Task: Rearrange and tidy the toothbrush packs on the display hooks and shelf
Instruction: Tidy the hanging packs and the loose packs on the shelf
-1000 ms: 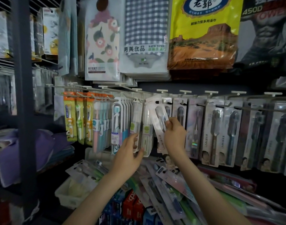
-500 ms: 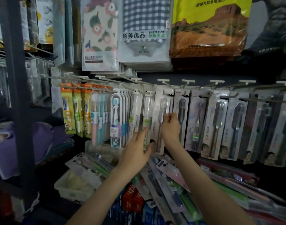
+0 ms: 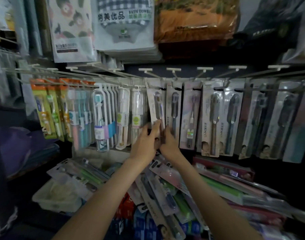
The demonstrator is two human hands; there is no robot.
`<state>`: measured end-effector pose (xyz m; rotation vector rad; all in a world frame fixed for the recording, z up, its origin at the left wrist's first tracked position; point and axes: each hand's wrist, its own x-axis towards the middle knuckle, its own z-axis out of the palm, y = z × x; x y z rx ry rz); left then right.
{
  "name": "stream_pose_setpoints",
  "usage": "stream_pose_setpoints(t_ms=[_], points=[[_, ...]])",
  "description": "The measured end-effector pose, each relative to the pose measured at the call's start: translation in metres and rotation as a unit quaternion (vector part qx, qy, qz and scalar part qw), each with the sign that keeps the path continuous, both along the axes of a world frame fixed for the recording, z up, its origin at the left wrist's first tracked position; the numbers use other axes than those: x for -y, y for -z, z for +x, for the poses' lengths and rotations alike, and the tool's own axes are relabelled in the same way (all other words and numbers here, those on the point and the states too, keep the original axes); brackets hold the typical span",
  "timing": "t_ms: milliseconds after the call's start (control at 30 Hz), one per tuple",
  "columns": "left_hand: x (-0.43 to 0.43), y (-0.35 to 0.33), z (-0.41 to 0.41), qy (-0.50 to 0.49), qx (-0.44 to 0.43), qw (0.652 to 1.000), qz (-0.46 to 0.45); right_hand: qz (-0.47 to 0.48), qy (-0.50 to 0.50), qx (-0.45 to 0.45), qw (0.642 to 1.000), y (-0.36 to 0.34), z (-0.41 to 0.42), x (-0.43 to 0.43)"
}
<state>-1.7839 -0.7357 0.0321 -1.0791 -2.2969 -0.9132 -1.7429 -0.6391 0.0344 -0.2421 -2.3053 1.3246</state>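
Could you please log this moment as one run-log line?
left hand: grips toothbrush pack | right hand: grips same pack | pack: tilted, among hanging packs

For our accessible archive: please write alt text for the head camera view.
The left hand and right hand grip the lower end of a white carded toothbrush pack hanging on a wire hook, amid rows of hanging packs; more packs lie heaped below.

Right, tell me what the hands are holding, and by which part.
One tilted toothbrush pack, by its lower end: the left hand grips its left edge, and the right hand grips its bottom.
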Motion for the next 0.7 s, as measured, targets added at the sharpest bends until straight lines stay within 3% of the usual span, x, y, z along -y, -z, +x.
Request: stream_pose_setpoints(t_ms=[167, 500, 600, 700], points=[[0.001, -0.001, 0.002, 0.0, 0.025, 1.0, -0.002, -0.082, -0.074, 0.006, 0.994, 0.003, 0.002, -0.003], [0.0, 0.001, -0.008, -0.034, 0.016, 0.998, 0.054, 0.035, -0.103, 0.007, 0.994, 0.018, -0.003, -0.002], [-0.003, 0.002, -0.006, -0.04, -0.001, 0.998, 0.048, 0.103, -0.04, -0.02, 0.994, 0.018, -0.001, -0.003], [-0.008, 0.004, -0.001, -0.061, -0.064, 0.996, 0.031, 0.133, 0.057, -0.113, 0.983, 0.019, 0.009, -0.011]])
